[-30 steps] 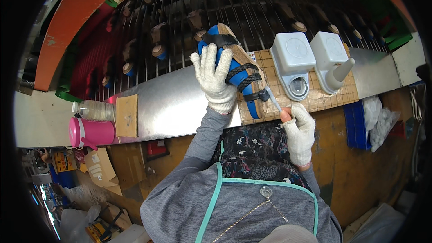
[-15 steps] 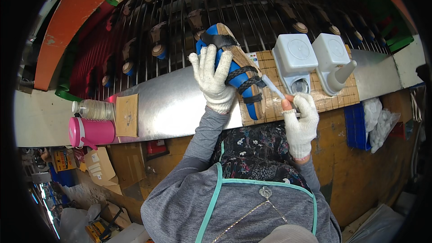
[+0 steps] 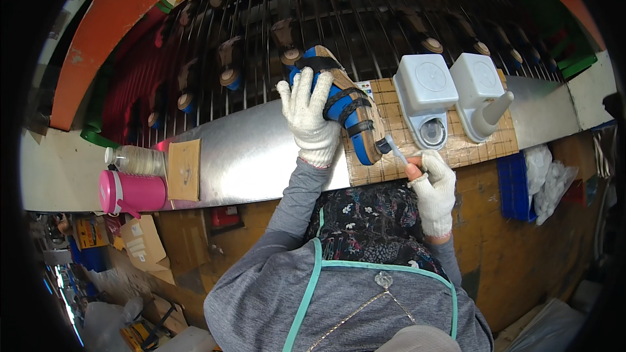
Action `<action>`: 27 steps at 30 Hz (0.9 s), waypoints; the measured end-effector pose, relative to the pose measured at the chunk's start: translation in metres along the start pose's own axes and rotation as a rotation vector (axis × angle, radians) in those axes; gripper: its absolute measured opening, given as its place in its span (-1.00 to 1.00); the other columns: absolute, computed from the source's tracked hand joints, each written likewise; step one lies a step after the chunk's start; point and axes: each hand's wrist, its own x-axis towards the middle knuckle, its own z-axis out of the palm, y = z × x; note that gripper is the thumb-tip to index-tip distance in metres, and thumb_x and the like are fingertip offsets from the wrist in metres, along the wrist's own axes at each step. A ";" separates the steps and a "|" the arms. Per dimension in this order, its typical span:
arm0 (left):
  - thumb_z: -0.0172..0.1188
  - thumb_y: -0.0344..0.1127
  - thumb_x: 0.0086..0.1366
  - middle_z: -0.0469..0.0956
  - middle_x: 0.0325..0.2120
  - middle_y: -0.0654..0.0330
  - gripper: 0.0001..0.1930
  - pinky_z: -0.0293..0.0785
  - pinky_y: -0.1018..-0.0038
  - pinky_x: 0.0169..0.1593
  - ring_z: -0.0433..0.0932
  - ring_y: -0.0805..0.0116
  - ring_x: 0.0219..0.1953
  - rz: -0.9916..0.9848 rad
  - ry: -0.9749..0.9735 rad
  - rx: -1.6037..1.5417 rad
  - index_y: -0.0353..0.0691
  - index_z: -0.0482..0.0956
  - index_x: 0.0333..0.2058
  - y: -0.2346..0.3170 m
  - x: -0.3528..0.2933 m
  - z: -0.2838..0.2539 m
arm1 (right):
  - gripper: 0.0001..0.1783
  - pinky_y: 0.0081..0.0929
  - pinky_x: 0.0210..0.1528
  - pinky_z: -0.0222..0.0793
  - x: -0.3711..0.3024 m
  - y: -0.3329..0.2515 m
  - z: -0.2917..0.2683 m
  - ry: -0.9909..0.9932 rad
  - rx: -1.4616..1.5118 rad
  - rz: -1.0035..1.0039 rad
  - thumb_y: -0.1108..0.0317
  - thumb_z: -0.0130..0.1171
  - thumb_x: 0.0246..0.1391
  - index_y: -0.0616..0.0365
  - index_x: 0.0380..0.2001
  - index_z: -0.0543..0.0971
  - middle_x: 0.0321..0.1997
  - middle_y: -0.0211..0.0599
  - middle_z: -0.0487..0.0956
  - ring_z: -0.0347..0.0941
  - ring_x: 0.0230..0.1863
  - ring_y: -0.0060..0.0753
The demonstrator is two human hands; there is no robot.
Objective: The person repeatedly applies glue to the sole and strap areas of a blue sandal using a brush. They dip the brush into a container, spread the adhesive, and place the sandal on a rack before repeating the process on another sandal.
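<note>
Strapped sandal (image 3: 351,119) with black braided bands, brown sole and blue core: in the head view it lies tilted under and just right of the white-gloved left hand (image 3: 310,120), which holds it with fingers spread. The white-gloved right hand (image 3: 435,188) pinches a slim, pale-handled brush (image 3: 396,151), dark tip at the sole's near end. Beyond that hand stands a white plastic dispenser (image 3: 425,85). The step appears to be brushing the sole's edge; the next move calls for steady support and light strokes.
</note>
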 end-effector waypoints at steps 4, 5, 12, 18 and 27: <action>0.56 -0.21 -0.07 0.54 0.13 -0.08 -0.33 0.01 -0.22 0.42 0.49 -0.13 0.22 -0.007 0.013 0.000 0.02 0.62 0.11 0.002 0.000 0.002 | -0.77 -0.58 -0.36 0.22 -0.006 0.000 0.004 -0.005 0.049 0.111 0.36 0.29 0.19 0.39 -0.30 0.63 -0.38 -0.44 0.41 0.28 -0.37 -0.63; 0.56 -0.21 -0.07 0.54 0.13 -0.08 -0.33 0.01 -0.23 0.42 0.49 -0.14 0.21 -0.012 0.010 0.005 0.02 0.62 0.11 0.003 -0.001 0.002 | -0.76 -0.58 -0.35 0.21 -0.007 0.000 0.005 0.018 0.006 0.076 0.36 0.29 0.19 0.39 -0.30 0.63 -0.39 -0.43 0.41 0.28 -0.38 -0.62; 0.55 -0.20 -0.08 0.54 0.14 -0.07 -0.35 0.01 -0.24 0.42 0.50 -0.14 0.21 0.000 -0.004 0.057 0.03 0.64 0.08 0.007 0.000 -0.001 | -0.77 -0.55 -0.31 0.24 -0.002 -0.010 0.008 0.131 -0.163 -0.046 0.35 0.33 0.17 0.37 -0.30 0.63 -0.38 -0.32 0.45 0.32 -0.38 -0.56; 0.55 -0.18 -0.09 0.55 0.12 -0.08 -0.36 0.00 -0.23 0.42 0.50 -0.13 0.21 0.025 0.011 0.085 0.03 0.65 0.08 0.003 0.001 -0.001 | -0.79 -0.50 -0.29 0.33 0.004 -0.013 0.010 0.261 -0.379 -0.262 0.38 0.36 0.12 0.34 -0.29 0.66 -0.31 -0.27 0.53 0.43 -0.37 -0.46; 0.55 -0.19 -0.07 0.56 0.10 -0.09 -0.37 0.02 -0.23 0.41 0.52 -0.14 0.19 -0.022 0.005 0.039 0.01 0.65 0.07 0.004 0.003 -0.002 | -0.78 -0.53 -0.22 0.38 0.005 -0.003 0.010 0.128 -0.191 -0.136 0.40 0.37 0.10 0.34 -0.23 0.68 -0.27 -0.27 0.54 0.46 -0.30 -0.49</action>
